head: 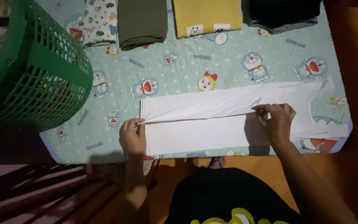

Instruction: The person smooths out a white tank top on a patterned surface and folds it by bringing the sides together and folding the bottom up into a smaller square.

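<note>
At the frame's centre, the long white cloth garment (pixel 212 120) lies between both hands: left hand (pixel 132 136) pinches its left edge, right hand (pixel 276 120) pinches its folded flap.

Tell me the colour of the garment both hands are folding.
White garment, plain, clearest in the head view.

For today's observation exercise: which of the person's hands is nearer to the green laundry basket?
Left. The left hand pinches the white garment at its end, just right of the green laundry basket. The right hand grips the fold far across the mat.
</note>
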